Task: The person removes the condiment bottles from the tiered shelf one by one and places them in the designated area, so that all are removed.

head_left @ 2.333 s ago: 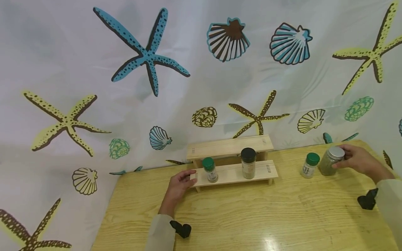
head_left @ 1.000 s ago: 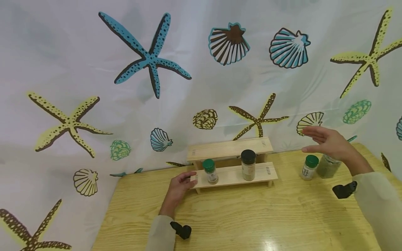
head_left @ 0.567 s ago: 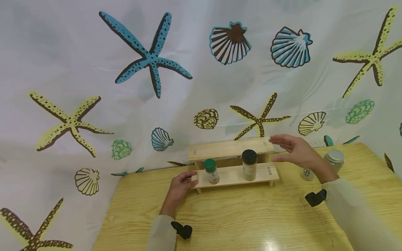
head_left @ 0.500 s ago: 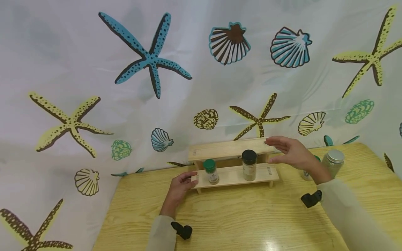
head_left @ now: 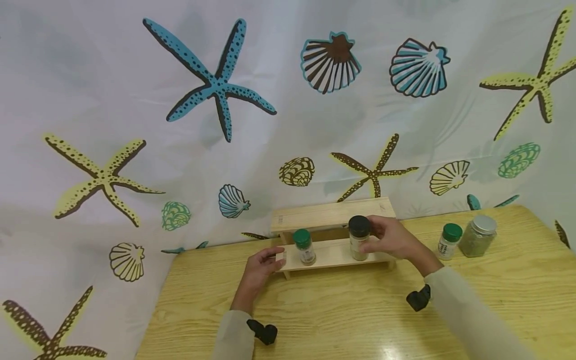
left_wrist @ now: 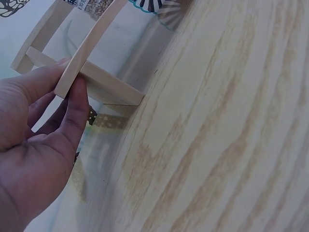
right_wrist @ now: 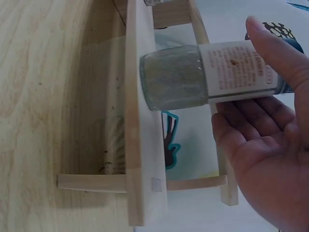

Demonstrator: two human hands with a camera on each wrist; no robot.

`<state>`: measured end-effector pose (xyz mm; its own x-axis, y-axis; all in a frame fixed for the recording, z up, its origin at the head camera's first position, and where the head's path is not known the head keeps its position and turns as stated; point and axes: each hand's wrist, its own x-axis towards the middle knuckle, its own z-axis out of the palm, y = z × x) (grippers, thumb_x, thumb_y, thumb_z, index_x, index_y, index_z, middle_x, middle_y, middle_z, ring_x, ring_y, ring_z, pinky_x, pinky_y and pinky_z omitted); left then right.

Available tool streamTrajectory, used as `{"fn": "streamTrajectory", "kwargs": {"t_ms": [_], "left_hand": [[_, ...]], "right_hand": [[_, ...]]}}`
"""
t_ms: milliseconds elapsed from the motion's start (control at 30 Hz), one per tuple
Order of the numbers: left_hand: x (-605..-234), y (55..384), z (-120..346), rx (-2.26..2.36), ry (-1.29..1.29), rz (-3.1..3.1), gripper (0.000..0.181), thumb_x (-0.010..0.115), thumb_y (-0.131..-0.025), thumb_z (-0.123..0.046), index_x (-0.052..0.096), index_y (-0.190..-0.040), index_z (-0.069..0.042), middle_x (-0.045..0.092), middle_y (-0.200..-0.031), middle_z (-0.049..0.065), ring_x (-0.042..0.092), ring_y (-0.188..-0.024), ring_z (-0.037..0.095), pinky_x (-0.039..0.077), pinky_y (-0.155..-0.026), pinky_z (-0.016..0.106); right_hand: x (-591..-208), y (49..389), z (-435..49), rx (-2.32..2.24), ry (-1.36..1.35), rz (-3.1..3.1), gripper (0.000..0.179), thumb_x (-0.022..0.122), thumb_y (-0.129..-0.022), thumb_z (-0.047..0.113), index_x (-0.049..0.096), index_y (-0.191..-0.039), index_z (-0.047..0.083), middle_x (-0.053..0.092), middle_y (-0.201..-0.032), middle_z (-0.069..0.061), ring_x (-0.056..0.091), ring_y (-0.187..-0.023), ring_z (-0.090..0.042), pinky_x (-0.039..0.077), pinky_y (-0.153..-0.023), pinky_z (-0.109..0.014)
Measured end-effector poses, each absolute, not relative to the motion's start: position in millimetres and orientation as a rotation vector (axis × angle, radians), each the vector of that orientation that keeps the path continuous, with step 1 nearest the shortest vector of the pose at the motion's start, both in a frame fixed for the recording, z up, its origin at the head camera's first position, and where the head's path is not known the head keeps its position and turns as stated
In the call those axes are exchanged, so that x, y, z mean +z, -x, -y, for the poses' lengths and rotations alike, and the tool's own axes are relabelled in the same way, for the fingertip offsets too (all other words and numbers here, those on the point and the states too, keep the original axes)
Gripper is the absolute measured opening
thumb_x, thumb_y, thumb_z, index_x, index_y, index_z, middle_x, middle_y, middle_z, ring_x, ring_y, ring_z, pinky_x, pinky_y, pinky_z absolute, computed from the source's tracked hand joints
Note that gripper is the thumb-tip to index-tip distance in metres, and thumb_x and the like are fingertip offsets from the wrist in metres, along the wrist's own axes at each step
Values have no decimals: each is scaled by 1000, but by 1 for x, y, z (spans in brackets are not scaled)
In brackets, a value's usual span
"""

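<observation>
My left hand (head_left: 260, 267) pinches the left end of the lower step of a two-step wooden rack (head_left: 333, 212). In the left wrist view its thumb and fingers (left_wrist: 77, 108) lie on either side of the board. My right hand (head_left: 391, 239) is around a clear spice jar (head_left: 358, 239) with a black lid, thumb in front and fingers behind. That jar stands upright at the right of the lower step; the right wrist view shows its label (right_wrist: 236, 67). A green-lidded spice jar (head_left: 305, 247) stands on the same step, to the left.
Right of the rack, a second green-lidded jar (head_left: 449, 241) stands on the wooden table (head_left: 342, 310), close to a larger silver-lidded jar (head_left: 479, 236). Behind them hangs a white cloth (head_left: 279, 120) with starfish and shells.
My right hand has let go of the silver-lidded jar, travelled left above the table and come round the black-lidded jar. The left hand has stayed at the rack's end.
</observation>
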<state>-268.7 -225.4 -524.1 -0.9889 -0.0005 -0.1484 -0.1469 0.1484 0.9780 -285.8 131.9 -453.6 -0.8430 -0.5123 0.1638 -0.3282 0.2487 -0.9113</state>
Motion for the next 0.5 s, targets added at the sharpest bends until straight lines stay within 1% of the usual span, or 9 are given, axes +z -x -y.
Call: {"fn": "streamTrajectory", "kwargs": {"t_ms": [100, 233, 333, 500], "left_hand": [[-523, 268, 225, 1976, 137, -2290, 38, 68, -85, -4, 61, -122, 1, 55, -130, 17, 59, -92, 8, 51, -73, 19], [-523, 266, 225, 1984, 132, -2274, 38, 67, -86, -3, 60, -124, 1, 52, -133, 14, 57, -92, 8, 51, -73, 19], [-521, 265, 225, 1988, 133, -2260, 39, 66, -86, -2, 59, -124, 2, 51, -134, 14, 56, -91, 7, 50, -72, 19], [-505, 258, 222, 1970, 122, -2244, 39, 65, -86, 0, 58, -124, 4, 51, -133, 17, 57, -91, 7, 50, -73, 20]], "right_hand": [[-458, 285, -129, -1634, 803, -2355, 55, 77, -78, 12, 55, -126, -2, 62, -121, -22, 56, -117, -39, 46, -98, -49], [-460, 284, -126, -1624, 781, -2374, 54, 77, -79, 12, 56, -126, -3, 64, -117, -23, 61, -111, -38, 52, -90, -43], [-462, 282, -124, -1619, 758, -2394, 54, 77, -79, 13, 56, -126, -4, 64, -116, -24, 62, -108, -37, 53, -87, -40], [-464, 282, -123, -1612, 720, -2413, 54, 77, -79, 14, 56, -126, -3, 64, -116, -22, 62, -107, -35, 53, -87, -41]]}}
